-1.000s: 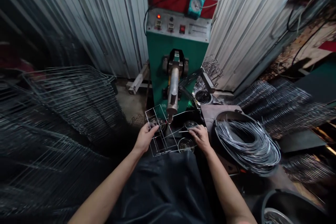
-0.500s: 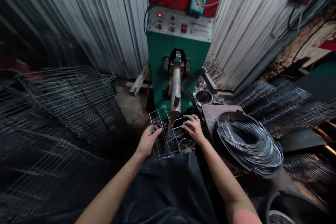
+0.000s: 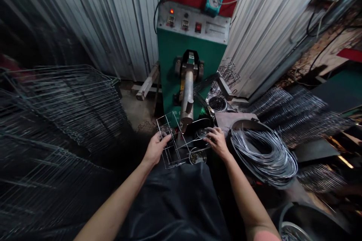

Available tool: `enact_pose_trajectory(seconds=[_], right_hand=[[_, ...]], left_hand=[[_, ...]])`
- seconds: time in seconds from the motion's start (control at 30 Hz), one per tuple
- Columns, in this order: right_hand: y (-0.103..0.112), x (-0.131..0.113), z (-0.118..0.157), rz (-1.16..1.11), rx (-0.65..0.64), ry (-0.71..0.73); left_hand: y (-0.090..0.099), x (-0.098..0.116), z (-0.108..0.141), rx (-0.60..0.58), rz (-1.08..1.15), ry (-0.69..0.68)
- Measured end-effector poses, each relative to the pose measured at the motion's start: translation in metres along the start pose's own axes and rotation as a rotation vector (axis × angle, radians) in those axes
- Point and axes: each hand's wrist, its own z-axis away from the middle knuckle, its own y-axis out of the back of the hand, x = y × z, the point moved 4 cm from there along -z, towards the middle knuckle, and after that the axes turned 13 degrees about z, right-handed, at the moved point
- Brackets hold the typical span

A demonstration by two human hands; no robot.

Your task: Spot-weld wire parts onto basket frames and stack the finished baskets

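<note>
Two hands, left (image 3: 156, 148) and right (image 3: 217, 143), partly hide a wire frame (image 3: 175, 165).

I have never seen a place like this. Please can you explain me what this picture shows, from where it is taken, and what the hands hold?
This picture comes from a camera worn on a person's head, looking down at their own hands. The left hand grips a thin silver wire frame. The right hand is beside a small round wire ring. Ahead stands a green metal machine with a thick grey metal arm. To the right lies a large coil of silver wire. To the left are stacked wire racks.
</note>
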Motion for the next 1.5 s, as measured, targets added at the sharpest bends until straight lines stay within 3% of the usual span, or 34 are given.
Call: enact_pose_trajectory(seconds=[0.13,0.3,0.6,1.5], right_hand=[[-0.017,-0.012,-0.012,-0.072,0.091,0.002],[-0.027,-0.023,-0.027,-0.128,0.102,0.067],[-0.025,-0.021,-0.033,-0.134,-0.011,0.049],[-0.039,-0.01,-0.046,-0.151,-0.011,0.028]], left_hand=[[-0.005,0.001,0.004,-0.026,-0.04,-0.018],[-0.005,0.003,0.007,-0.027,-0.063,-0.016],[-0.005,0.006,0.002,-0.029,-0.054,-0.023],[-0.003,-0.004,-0.021,-0.049,0.081,0.082]])
